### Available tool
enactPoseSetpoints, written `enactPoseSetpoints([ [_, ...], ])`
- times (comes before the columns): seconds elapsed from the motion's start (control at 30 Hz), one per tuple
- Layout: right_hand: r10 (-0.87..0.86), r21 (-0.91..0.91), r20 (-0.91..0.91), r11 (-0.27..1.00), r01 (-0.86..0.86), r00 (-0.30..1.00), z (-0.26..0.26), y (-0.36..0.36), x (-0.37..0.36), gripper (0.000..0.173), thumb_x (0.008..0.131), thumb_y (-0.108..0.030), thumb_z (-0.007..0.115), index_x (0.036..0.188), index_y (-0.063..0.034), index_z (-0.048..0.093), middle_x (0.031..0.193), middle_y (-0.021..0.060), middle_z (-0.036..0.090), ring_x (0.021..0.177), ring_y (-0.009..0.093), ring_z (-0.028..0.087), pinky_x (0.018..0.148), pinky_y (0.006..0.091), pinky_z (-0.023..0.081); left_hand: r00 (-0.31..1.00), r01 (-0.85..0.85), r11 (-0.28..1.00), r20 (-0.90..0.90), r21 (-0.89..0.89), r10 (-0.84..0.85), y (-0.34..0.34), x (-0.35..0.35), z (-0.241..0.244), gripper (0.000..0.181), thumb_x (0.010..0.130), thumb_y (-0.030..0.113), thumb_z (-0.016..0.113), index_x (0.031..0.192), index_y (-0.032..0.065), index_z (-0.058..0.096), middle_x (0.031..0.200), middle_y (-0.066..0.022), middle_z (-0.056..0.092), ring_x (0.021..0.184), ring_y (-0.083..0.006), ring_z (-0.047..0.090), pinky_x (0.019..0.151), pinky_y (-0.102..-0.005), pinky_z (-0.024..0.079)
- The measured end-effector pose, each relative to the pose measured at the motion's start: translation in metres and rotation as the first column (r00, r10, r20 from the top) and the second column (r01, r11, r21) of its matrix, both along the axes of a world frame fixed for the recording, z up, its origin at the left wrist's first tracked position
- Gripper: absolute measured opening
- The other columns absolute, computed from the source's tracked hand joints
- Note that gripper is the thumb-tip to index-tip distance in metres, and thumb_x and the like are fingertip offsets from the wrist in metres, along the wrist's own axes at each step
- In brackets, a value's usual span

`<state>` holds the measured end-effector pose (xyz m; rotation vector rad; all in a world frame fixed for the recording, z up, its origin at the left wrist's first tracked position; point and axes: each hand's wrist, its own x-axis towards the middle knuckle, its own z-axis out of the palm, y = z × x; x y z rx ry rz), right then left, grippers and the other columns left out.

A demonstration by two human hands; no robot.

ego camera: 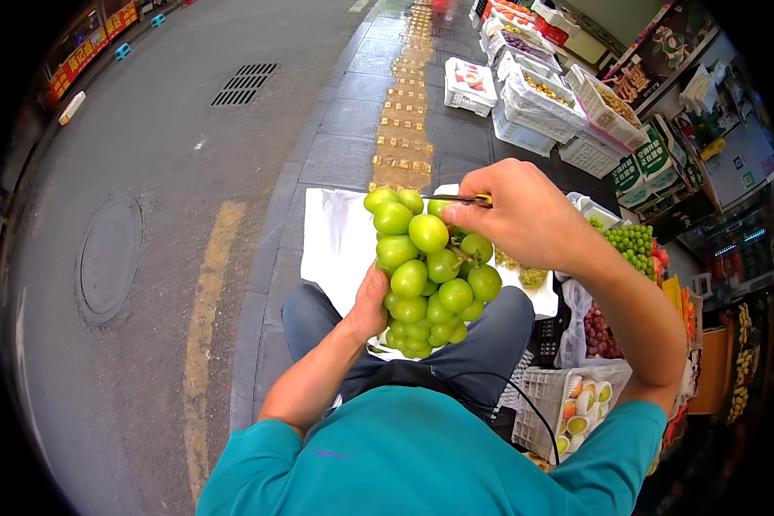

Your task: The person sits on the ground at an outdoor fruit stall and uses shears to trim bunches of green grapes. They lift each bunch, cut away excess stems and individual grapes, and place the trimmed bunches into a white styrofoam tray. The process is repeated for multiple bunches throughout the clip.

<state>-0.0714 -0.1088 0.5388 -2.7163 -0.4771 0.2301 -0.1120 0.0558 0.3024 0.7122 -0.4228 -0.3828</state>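
Observation:
A large bunch of green grapes [426,277] is held up over my lap. My left hand [369,303] supports it from the left side, thumb against the grapes. My right hand [522,213] is at the bunch's top right, its fingers closed on small scissors [467,199] with yellow on the handle; the thin dark blades point left across the top grapes. The right fingertips touch or nearly touch a grape. Behind the bunch lies white paper or sheeting [335,242]. Some small yellowish grapes [532,277] lie in a white tray to the right, partly hidden by my right hand.
Fruit crates [542,103] stand ahead on the right. Nearer on the right are a crate of net-wrapped fruit [580,413], red grapes [601,332] and a green grape pile [629,245]. Yellow tactile paving [403,129] runs ahead; a road with a manhole cover [109,258] is left.

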Motion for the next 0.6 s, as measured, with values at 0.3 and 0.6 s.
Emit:
enactPoseSetpoints([
  [0.3,0.016,0.141,0.338,0.988,-0.067,0.941,0.050,0.006,-0.045,0.008,0.089,-0.007,0.074,0.087,0.0014,0.073,0.073,0.0153,0.069,0.065,0.023,0.067,0.061,0.0344,0.049,0.913,-0.291,0.949,0.261,-0.125,0.314,0.000,0.019,0.049,0.122,0.084,0.090,0.050,0.166,0.0079,0.011,0.155,-0.0201,0.045,0.146,-0.0346,0.044,0.120,-0.0493,0.038],
  [0.6,-0.083,0.192,0.366,0.981,0.012,0.927,0.096,-0.034,0.005,0.015,0.094,-0.016,0.077,0.094,-0.0010,0.076,0.083,-0.0002,0.071,0.075,0.006,0.060,0.067,0.0233,0.048,0.837,0.282,0.652,-0.152,-0.704,-0.526,-0.036,0.063,0.047,0.084,0.104,0.073,0.025,0.162,0.0121,0.034,0.161,-0.0155,0.043,0.145,-0.0331,0.047,0.119,-0.0551,0.039],
])
